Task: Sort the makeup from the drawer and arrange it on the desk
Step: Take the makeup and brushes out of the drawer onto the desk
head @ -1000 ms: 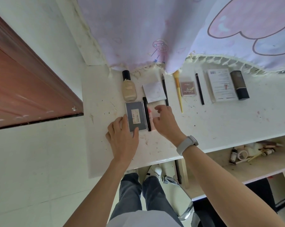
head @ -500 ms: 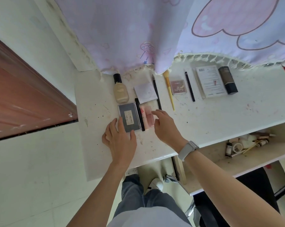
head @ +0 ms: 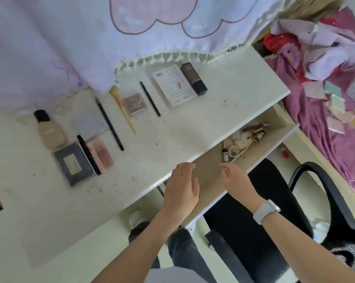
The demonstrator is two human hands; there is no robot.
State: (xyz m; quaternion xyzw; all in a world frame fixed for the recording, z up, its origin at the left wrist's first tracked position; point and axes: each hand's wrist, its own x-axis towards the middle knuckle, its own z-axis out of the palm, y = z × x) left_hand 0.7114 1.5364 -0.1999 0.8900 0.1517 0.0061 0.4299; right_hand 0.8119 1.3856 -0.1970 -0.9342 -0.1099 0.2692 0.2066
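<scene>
- Fingers of left hand [head: 181, 188] and right hand [head: 234, 180] are loose, holding nothing, above the open drawer [head: 209, 170].
- Remaining makeup [head: 244, 139] lies farther right in it, nearer the right hand.
- Sorted pieces lie beyond on the bench [head: 182, 127].

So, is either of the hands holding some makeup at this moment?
No, the left hand and the right hand hover with relaxed fingers over the open drawer, and neither holds anything.

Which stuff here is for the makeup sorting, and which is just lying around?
For the job: foundation bottle, grey palette, yellow brush, blush compact, open drawer of leftover makeup.
Just lying about: black chair, clothes pile.
</scene>
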